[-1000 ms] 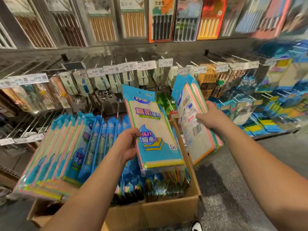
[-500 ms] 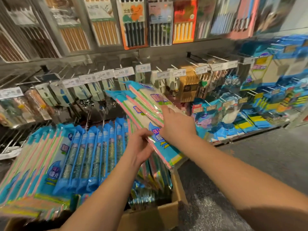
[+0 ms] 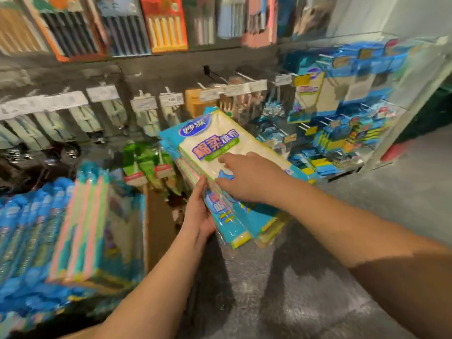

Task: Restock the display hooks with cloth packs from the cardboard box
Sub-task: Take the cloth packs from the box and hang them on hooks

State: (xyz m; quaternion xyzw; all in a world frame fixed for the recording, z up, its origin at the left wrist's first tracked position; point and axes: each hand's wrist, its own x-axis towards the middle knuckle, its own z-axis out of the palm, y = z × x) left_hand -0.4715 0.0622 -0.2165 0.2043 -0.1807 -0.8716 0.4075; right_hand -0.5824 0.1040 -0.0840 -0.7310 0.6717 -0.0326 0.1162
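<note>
I hold a stack of cloth packs [image 3: 215, 143], blue-topped with white cloth and purple lettering, tilted up in front of the shelves. My left hand [image 3: 199, 211] grips the stack's lower left edge from below. My right hand [image 3: 247, 177] rests on the top pack's face with its fingers curled over it. The cardboard box [image 3: 152, 231] stands at lower left, with more cloth packs [image 3: 83, 226] upright inside it. Display hooks [image 3: 212, 74] with white price tags jut from the grey back wall above the stack.
Chopstick packs [image 3: 163, 23] hang along the top row. Green items [image 3: 144, 157] hang just left of the held stack. Blue and yellow sponge packs [image 3: 342, 133] fill the right shelves. Grey floor [image 3: 318, 289] spreads at lower right.
The two packs held apart one second ago are now together in one stack between both hands. The view has swung right, so the box sits farther left.
</note>
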